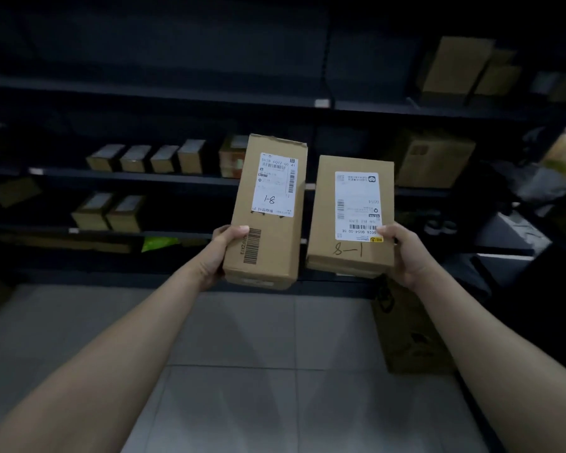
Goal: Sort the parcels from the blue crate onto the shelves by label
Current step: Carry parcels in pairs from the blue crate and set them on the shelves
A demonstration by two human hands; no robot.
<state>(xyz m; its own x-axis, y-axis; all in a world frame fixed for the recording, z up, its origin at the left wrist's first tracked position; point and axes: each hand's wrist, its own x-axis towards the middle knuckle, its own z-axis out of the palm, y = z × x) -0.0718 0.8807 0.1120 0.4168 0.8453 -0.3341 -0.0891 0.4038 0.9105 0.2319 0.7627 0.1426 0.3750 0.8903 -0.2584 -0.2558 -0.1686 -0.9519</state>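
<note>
A tall parcel (267, 210), marked 8-1, is gripped at its lower edge by the left hand (221, 253). A flatter parcel (352, 215), likewise marked, is held by the right hand (406, 253). Both are raised side by side, apart, before dark shelves (144, 176).

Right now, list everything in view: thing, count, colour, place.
left box: 1, brown, white label, marked 8-1, in left hand
right box: 1, brown, white label, marked 8-1, in right hand
shelves: several levels, black, across the background
small boxes: about 5, brown, middle shelf, left
lower boxes: 2, brown, shelf below, left
big boxes: at least 3, brown, shelves at right
green bag: 1, green, low shelf, left of centre
floor box: 1, brown, floor at right
floor: grey tiles
left hand: grips left box's lower end
right hand: grips right box's lower end
</note>
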